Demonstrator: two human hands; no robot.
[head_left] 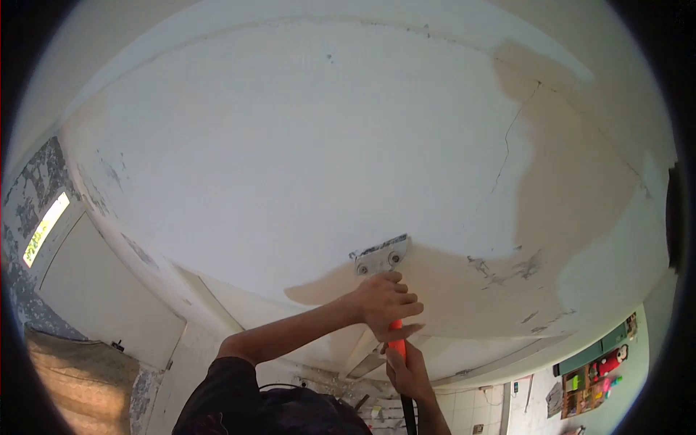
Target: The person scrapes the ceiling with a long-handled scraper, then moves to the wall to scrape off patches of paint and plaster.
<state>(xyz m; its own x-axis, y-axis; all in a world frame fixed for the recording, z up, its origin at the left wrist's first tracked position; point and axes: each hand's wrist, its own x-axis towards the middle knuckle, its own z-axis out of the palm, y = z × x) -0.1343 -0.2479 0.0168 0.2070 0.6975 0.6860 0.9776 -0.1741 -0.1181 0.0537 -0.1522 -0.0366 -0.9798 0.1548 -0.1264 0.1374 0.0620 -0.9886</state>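
Both my hands are wrapped around a long-handled scraper [380,257], whose wide metal blade has two bolts and meets the broad painted surface [326,145]. My left hand [388,303] is closed just below the blade, over the upper part of the handle. Lower down, my right hand [407,370] grips the orange and black shaft. White coating covers much of the surface, while a beige patch [449,283] shows beside and below the blade. Whether the blade is pressed hard cannot be seen.
A crack [506,141] runs down the surface at the right, with dark scuffs below it. On the left are a pale door [109,290], a bright narrow window [47,228] and a brown cloth [83,384]. Shelves with colourful items [598,380] stand at the lower right.
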